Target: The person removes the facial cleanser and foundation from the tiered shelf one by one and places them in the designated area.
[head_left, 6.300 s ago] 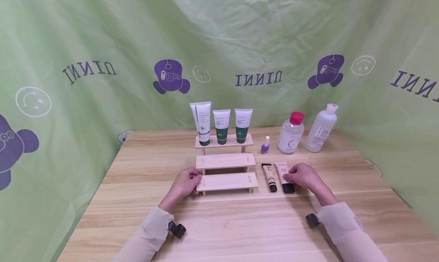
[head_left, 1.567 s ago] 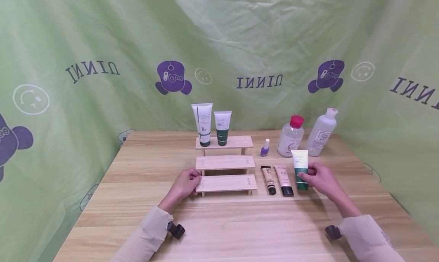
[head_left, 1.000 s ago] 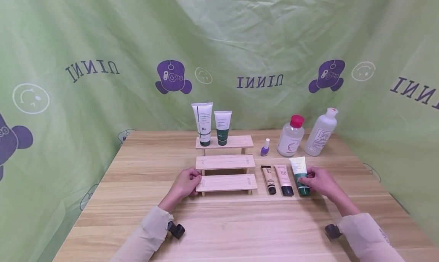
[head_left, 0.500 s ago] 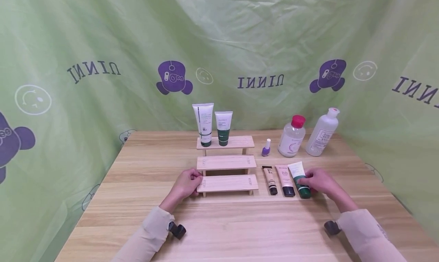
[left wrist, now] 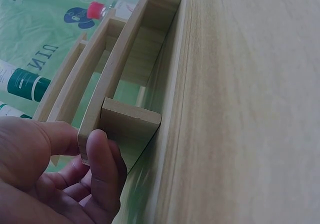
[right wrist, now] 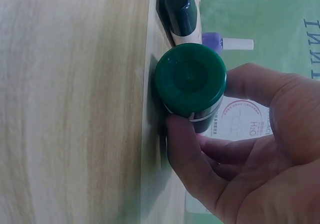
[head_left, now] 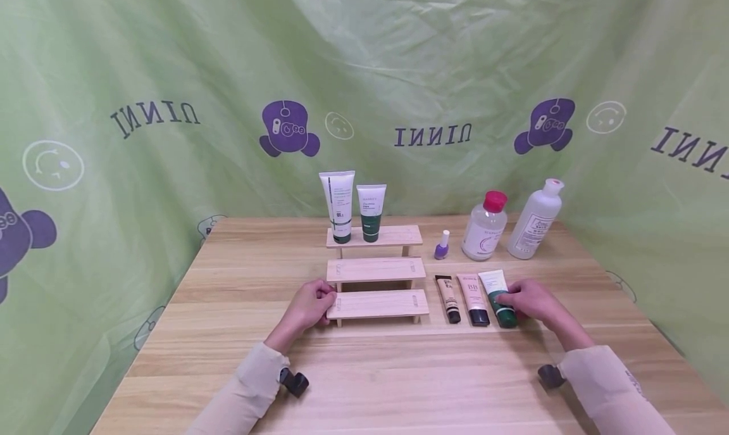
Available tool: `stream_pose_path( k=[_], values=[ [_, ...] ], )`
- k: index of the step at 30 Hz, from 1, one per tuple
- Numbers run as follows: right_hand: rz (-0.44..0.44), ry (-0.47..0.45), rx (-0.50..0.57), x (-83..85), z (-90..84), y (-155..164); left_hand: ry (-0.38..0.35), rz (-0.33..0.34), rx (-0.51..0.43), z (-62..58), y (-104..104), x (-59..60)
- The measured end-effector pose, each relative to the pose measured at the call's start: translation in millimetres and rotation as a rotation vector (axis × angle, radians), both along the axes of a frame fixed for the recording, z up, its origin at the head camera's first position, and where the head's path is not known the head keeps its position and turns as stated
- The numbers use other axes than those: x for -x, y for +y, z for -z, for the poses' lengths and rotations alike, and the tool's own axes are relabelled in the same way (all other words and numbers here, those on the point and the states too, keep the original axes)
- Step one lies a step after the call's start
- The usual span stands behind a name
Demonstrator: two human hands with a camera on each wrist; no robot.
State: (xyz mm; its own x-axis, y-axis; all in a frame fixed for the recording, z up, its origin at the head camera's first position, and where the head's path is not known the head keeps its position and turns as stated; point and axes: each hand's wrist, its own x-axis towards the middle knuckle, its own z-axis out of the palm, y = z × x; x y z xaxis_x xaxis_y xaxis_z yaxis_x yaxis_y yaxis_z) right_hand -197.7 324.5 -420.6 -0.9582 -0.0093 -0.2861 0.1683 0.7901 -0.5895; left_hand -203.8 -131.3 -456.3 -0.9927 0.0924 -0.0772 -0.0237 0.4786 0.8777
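My right hand (head_left: 535, 302) pinches a white and green squeeze tube (head_left: 497, 299) between thumb and fingers. The tube lies at the right end of a row, beside a pink BB cream tube (head_left: 473, 299) and a beige tube with a black cap (head_left: 447, 297). In the right wrist view its green cap (right wrist: 190, 77) faces the camera, fingers on both sides. My left hand (head_left: 308, 305) grips the left end of the lowest step of a three-tier wooden stand (head_left: 376, 304). The left wrist view shows thumb and fingers around that board end (left wrist: 90, 139).
On the top tier stand a large white tube (head_left: 338, 206) and a smaller white and green tube (head_left: 371, 212). Right of the stand are a purple nail polish bottle (head_left: 441, 246), a red-capped bottle (head_left: 484, 226) and a white bottle (head_left: 535, 220). A green curtain (head_left: 364, 74) hangs behind.
The right-hand white and green tube left the top tier in my right hand. It then went from upright to lying beside the BB cream tube. My left hand stayed on the stand.
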Motion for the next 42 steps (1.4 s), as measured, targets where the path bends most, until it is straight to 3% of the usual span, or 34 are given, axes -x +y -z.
stream_pose_path(
  k=[19, 22, 27, 30, 38, 42],
  values=[
    [-0.031, 0.027, -0.127, 1.5, -5.4, 2.3, 0.003, -0.002, -0.010, 0.7, -0.3, -0.2],
    [-0.026, 0.115, -0.165, 0.5, -17.9, -0.5, 0.001, -0.006, -0.012, 0.9, -0.2, -0.2],
    [0.011, 0.464, -0.151, 2.8, -50.5, -14.2, 0.001, -0.003, -0.007, 0.5, 0.0, 0.2],
    [-0.004, 0.604, -0.083, 5.6, -67.7, -28.0, -0.004, -0.010, -0.007, -0.7, -0.8, -0.1],
    [-0.083, 0.775, 0.197, 26.3, -85.4, -74.3, 0.023, -0.002, 0.008, 0.7, -0.5, -0.9],
    [-0.180, 0.772, 0.300, 40.0, -88.1, -98.7, 0.023, 0.009, 0.010, 0.4, 0.4, -2.0]
  ],
)
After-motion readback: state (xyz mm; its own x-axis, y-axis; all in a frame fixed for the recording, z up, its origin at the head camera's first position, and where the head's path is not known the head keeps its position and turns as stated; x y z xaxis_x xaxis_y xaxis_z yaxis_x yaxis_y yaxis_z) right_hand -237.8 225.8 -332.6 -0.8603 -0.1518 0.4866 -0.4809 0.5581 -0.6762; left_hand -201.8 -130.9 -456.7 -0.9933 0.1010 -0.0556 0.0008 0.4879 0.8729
